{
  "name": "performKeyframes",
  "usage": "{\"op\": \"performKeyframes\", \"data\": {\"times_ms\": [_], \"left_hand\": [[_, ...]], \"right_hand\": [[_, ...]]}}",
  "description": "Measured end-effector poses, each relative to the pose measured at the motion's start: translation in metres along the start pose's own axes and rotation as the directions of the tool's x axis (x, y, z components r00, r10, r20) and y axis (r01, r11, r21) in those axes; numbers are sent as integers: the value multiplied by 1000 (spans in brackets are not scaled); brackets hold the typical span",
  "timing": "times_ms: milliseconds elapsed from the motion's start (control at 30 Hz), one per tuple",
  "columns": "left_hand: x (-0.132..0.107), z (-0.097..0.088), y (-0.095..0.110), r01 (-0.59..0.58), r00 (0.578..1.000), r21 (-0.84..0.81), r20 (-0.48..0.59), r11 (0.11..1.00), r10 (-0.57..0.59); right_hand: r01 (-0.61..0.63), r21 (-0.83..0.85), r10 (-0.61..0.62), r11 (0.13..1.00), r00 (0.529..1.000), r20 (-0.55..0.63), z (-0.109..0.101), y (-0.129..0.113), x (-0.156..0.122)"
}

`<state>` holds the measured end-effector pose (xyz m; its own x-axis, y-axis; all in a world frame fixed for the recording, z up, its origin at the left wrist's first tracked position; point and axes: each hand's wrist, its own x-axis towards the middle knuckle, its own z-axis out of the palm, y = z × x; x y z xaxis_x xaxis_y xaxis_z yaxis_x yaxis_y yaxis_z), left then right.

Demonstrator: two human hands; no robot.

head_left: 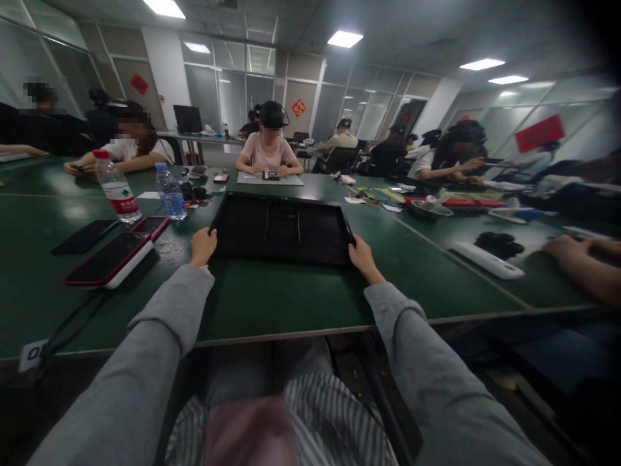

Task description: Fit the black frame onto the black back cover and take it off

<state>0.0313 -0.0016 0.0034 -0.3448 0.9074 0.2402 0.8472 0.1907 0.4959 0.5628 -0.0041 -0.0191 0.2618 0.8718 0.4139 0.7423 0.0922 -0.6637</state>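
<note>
A flat black tray lies on the green table straight in front of me. My left hand grips its near left corner, fingers curled over the edge. My right hand holds the near right corner the same way. Both arms reach forward in grey sleeves. The tray's inside looks dark, with a few thin bars; I cannot make out anything lying in it.
To the left lie a red-and-white cased phone, other dark phones and two water bottles. A white bar and a black bundle sit right, near a neighbour's forearm. Several people sit across the table.
</note>
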Motion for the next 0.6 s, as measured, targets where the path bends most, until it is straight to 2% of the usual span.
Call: {"op": "performKeyframes", "data": {"times_ms": [133, 233, 600], "left_hand": [[0, -3, -3, 31, 999, 34, -10, 999, -30], [-1, -5, -3, 41, 999, 37, -17, 998, -41], [-9, -12, 6, 35, 999, 51, -28, 998, -34]], "right_hand": [[52, 28, -52, 998, 998, 27, 12, -3, 13], [44, 34, -45, 998, 998, 50, 17, -2, 21], [34, -11, -34, 999, 998, 50, 12, -1, 22]]}}
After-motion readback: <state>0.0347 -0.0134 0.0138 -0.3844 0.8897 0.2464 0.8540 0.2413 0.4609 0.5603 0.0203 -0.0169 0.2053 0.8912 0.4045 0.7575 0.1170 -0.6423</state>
